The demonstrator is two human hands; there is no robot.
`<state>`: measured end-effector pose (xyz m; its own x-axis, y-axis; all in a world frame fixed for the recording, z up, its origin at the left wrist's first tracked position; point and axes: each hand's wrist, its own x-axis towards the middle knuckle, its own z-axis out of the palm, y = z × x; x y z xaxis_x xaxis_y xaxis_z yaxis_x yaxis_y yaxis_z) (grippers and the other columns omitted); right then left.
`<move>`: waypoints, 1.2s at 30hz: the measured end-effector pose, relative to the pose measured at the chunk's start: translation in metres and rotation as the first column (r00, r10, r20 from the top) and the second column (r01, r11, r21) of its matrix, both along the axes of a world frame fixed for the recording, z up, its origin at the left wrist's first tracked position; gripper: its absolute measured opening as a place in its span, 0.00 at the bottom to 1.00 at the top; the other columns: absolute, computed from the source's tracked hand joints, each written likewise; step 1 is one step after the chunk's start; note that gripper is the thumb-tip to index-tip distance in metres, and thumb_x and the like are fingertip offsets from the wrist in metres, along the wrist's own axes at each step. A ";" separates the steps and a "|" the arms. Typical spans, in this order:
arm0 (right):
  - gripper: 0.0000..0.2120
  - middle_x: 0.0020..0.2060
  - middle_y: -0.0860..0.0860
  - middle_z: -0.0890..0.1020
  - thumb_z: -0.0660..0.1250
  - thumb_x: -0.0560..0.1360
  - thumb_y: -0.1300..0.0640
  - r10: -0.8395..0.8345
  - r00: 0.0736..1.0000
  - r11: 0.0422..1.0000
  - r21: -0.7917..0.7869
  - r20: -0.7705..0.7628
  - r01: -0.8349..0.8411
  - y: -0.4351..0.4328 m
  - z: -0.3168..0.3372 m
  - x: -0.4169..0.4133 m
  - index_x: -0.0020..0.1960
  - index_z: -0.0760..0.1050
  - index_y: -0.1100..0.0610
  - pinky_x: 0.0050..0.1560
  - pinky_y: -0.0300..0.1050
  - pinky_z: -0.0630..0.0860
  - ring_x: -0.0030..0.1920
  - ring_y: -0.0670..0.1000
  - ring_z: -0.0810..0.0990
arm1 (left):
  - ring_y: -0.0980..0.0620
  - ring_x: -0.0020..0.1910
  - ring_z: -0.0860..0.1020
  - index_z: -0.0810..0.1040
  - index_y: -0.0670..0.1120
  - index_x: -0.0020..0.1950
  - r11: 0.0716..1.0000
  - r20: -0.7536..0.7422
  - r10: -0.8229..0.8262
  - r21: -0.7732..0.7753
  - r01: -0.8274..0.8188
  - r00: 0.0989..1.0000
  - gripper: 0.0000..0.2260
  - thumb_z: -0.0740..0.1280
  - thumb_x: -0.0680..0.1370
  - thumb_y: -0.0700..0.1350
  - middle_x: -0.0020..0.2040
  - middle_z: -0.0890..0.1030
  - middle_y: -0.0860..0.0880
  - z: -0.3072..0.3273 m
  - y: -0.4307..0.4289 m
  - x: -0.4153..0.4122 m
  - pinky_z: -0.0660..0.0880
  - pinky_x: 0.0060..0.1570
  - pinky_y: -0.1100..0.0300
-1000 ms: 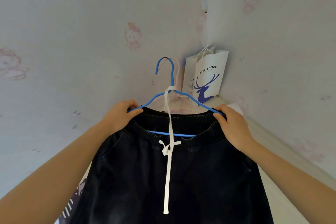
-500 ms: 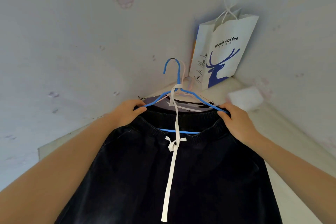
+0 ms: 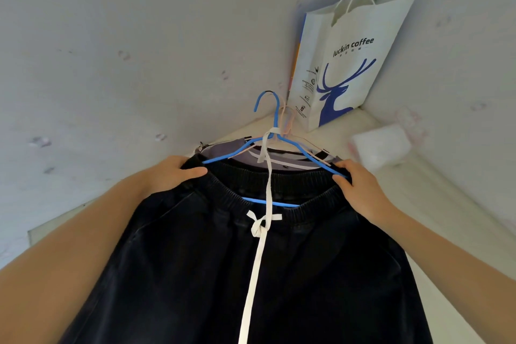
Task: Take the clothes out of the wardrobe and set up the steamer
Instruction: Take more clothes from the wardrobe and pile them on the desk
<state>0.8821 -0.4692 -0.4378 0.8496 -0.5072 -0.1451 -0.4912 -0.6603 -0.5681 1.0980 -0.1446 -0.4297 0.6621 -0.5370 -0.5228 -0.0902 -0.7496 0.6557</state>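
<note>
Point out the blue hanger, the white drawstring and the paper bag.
blue hanger (image 3: 276,117): head view, hook stem.
white drawstring (image 3: 257,260): head view, strip below the knot.
paper bag (image 3: 349,70): head view, printed front.

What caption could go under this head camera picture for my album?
Left hand and right hand grip dark trousers on a blue hanger, paper bag behind.

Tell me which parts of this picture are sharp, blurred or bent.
Head view: the print on the paper bag and the blue hanger are sharp; the white packet is blurred; the light is soft, without glare; the wide lens bends the walls; the dark trousers show little detail.
</note>
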 end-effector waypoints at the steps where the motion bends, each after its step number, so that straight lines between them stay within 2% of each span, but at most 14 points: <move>1: 0.12 0.53 0.53 0.78 0.63 0.79 0.59 -0.006 1.000 1.000 0.012 0.011 0.006 -0.001 0.000 0.000 0.61 0.74 0.57 0.52 0.43 0.70 0.49 0.51 0.75 | 0.51 0.38 0.76 0.79 0.44 0.52 1.000 0.024 0.004 -0.001 -0.004 1.000 0.13 0.65 0.78 0.53 0.40 0.78 0.47 0.001 -0.003 0.002 0.70 0.39 0.61; 4: 0.11 0.52 0.52 0.78 0.63 0.79 0.59 -0.015 0.999 1.000 0.011 0.049 0.015 -0.007 0.003 0.003 0.60 0.75 0.57 0.50 0.40 0.67 0.48 0.49 0.74 | 0.50 0.38 0.75 0.78 0.41 0.54 1.000 0.122 0.006 0.005 -0.007 0.992 0.14 0.64 0.79 0.52 0.40 0.78 0.44 0.002 -0.013 0.008 0.69 0.39 0.59; 7: 0.11 0.51 0.52 0.78 0.63 0.79 0.58 -0.029 0.997 0.999 -0.015 0.078 0.030 -0.017 0.014 0.011 0.60 0.75 0.57 0.50 0.41 0.68 0.49 0.50 0.75 | 0.48 0.37 0.76 0.78 0.39 0.54 0.998 0.190 0.053 -0.042 -0.045 0.980 0.13 0.65 0.79 0.50 0.41 0.79 0.42 0.010 -0.027 0.012 0.71 0.37 0.58; 10: 0.11 0.53 0.54 0.79 0.64 0.78 0.58 -0.040 0.993 0.998 -0.039 0.115 0.044 -0.027 0.027 0.022 0.60 0.75 0.58 0.52 0.41 0.68 0.52 0.53 0.76 | 0.44 0.43 0.80 0.78 0.39 0.53 0.989 0.252 0.138 -0.094 -0.118 0.958 0.13 0.66 0.78 0.49 0.45 0.81 0.39 0.020 -0.041 0.023 0.77 0.45 0.49; 12: 0.11 0.53 0.54 0.80 0.63 0.78 0.58 -0.046 0.989 0.997 -0.050 0.143 0.053 -0.032 0.038 0.032 0.60 0.76 0.58 0.52 0.41 0.67 0.50 0.51 0.75 | 0.42 0.47 0.80 0.78 0.39 0.53 0.980 0.296 0.182 -0.127 -0.150 0.938 0.14 0.67 0.77 0.50 0.46 0.81 0.39 0.026 -0.049 0.034 0.77 0.49 0.45; 15: 0.11 0.54 0.54 0.80 0.63 0.79 0.59 -0.054 0.984 0.996 -0.057 0.168 0.064 -0.042 0.049 0.047 0.60 0.75 0.58 0.51 0.41 0.67 0.47 0.48 0.72 | 0.44 0.45 0.78 0.78 0.40 0.53 0.977 0.383 0.202 -0.146 -0.157 0.901 0.12 0.67 0.78 0.49 0.45 0.80 0.43 0.029 -0.065 0.043 0.75 0.45 0.51; 17: 0.11 0.54 0.55 0.79 0.63 0.79 0.59 -0.064 0.983 0.995 -0.064 0.172 0.076 -0.050 0.053 0.053 0.61 0.75 0.58 0.51 0.40 0.66 0.47 0.48 0.72 | 0.43 0.47 0.77 0.77 0.40 0.54 0.976 0.467 0.218 -0.122 -0.182 0.857 0.14 0.66 0.78 0.51 0.49 0.79 0.42 0.026 -0.077 0.045 0.75 0.48 0.50; 21: 0.11 0.55 0.55 0.79 0.62 0.79 0.59 -0.082 0.984 0.992 -0.082 0.159 0.096 -0.060 0.038 0.056 0.61 0.74 0.59 0.51 0.40 0.66 0.48 0.48 0.72 | 0.40 0.58 0.72 0.75 0.40 0.60 0.961 0.673 0.179 0.036 -0.273 0.717 0.20 0.64 0.78 0.55 0.60 0.73 0.41 0.012 -0.097 0.036 0.72 0.55 0.44; 25: 0.11 0.55 0.56 0.79 0.62 0.79 0.58 -0.098 0.987 0.988 -0.105 0.126 0.111 -0.060 0.005 0.059 0.60 0.74 0.59 0.53 0.46 0.70 0.53 0.55 0.76 | 0.38 0.61 0.69 0.71 0.38 0.62 0.939 0.750 0.108 0.140 -0.315 0.653 0.19 0.63 0.79 0.52 0.62 0.71 0.38 -0.015 -0.106 0.019 0.69 0.55 0.43; 28: 0.11 0.55 0.56 0.79 0.63 0.79 0.57 -0.097 0.991 0.990 -0.092 0.092 0.106 -0.061 -0.014 0.063 0.60 0.73 0.59 0.53 0.48 0.72 0.53 0.55 0.77 | 0.36 0.60 0.70 0.66 0.41 0.68 0.961 0.806 0.014 0.153 -0.231 0.592 0.20 0.63 0.78 0.46 0.64 0.70 0.37 -0.038 -0.111 0.004 0.69 0.59 0.42; 30: 0.11 0.54 0.56 0.79 0.63 0.79 0.57 -0.089 0.994 0.993 -0.072 0.061 0.093 -0.065 -0.024 0.066 0.60 0.73 0.60 0.52 0.47 0.71 0.53 0.55 0.77 | 0.36 0.68 0.65 0.60 0.46 0.75 0.974 0.820 -0.037 0.157 -0.163 0.571 0.25 0.62 0.79 0.47 0.70 0.65 0.38 -0.051 -0.116 -0.012 0.62 0.66 0.39; 32: 0.11 0.54 0.57 0.79 0.62 0.79 0.57 -0.076 0.997 0.995 -0.056 0.018 0.077 -0.069 -0.031 0.067 0.60 0.73 0.60 0.51 0.44 0.70 0.52 0.55 0.77 | 0.36 0.75 0.54 0.53 0.53 0.78 0.970 0.787 -0.073 0.198 -0.139 0.612 0.27 0.57 0.80 0.52 0.76 0.56 0.40 -0.060 -0.119 -0.025 0.53 0.70 0.35; 34: 0.12 0.55 0.58 0.79 0.62 0.79 0.57 -0.069 0.997 0.997 -0.048 -0.019 0.068 -0.071 -0.039 0.068 0.61 0.73 0.61 0.52 0.45 0.70 0.53 0.56 0.77 | 0.35 0.76 0.44 0.49 0.56 0.78 0.959 0.746 -0.131 0.261 -0.107 0.653 0.26 0.52 0.81 0.56 0.79 0.47 0.43 -0.069 -0.120 -0.033 0.46 0.70 0.33; 36: 0.13 0.55 0.58 0.79 0.62 0.80 0.57 -0.072 0.996 0.997 -0.037 -0.051 0.070 -0.073 -0.047 0.069 0.62 0.73 0.60 0.54 0.48 0.72 0.54 0.57 0.77 | 0.35 0.75 0.38 0.47 0.57 0.78 0.948 0.726 -0.185 0.310 -0.075 0.663 0.26 0.48 0.81 0.59 0.79 0.43 0.45 -0.076 -0.120 -0.035 0.43 0.71 0.33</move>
<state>0.9509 -0.5420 -0.4852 0.8027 -0.5718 -0.1694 -0.5663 -0.6417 -0.5172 1.0634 -0.2650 -0.5061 0.8688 -0.4951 -0.0074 -0.4917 -0.8644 0.1050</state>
